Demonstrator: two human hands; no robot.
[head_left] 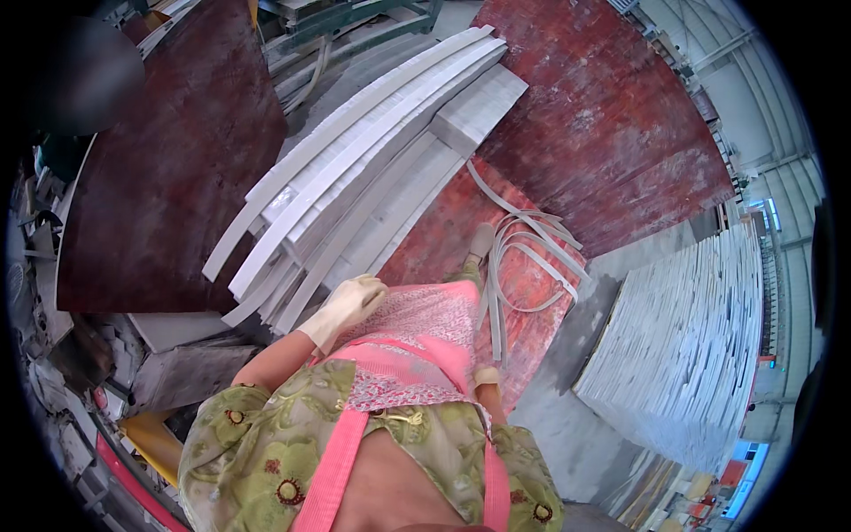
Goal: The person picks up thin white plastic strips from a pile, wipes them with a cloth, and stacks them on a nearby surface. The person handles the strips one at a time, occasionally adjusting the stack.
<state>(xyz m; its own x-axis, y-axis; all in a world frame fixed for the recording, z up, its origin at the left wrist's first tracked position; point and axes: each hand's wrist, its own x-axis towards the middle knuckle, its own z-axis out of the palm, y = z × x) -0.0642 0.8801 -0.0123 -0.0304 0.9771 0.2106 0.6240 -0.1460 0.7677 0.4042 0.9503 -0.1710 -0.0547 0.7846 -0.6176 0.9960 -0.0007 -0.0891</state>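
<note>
At the far left stands a broad, dark maroon panel with a scuffed surface (pixel 168 168), and below its lower edge lie rough grey slabs (pixel 191 372) among other clutter. To the right of that panel, a stack of long, narrow, whitish strips and boards (pixel 355 155) runs diagonally from the lower left up toward the upper right; the near ends are uneven, some jutting out past others, and a thicker, pale, rectangular block (pixel 479 106) sits along its right side at the far end. The left hand (pixel 353 301), in a cream glove, is just beside the near ends of this stack and against the pink, flower-printed apron (pixel 425 319); its fingers look curled inward, but I cannot tell whether they grip anything. Past the apron's upper edge shows a beige shoe (pixel 481 239) on a weathered red board (pixel 430 235). The right hand (pixel 487 377), also in cream, is low beside the apron's right edge and mostly hidden, so I cannot tell whether it is open or closed. Near it, loops of flat, flexible, pale-grey strip (pixel 532 232) lie loosely coiled on the red board. Beyond them spreads a large, worn, red panel with whitish scuffs (pixel 612 115), and at the right rises a tall stack of thin, whitish sheets with ragged edges (pixel 683 337).
</note>
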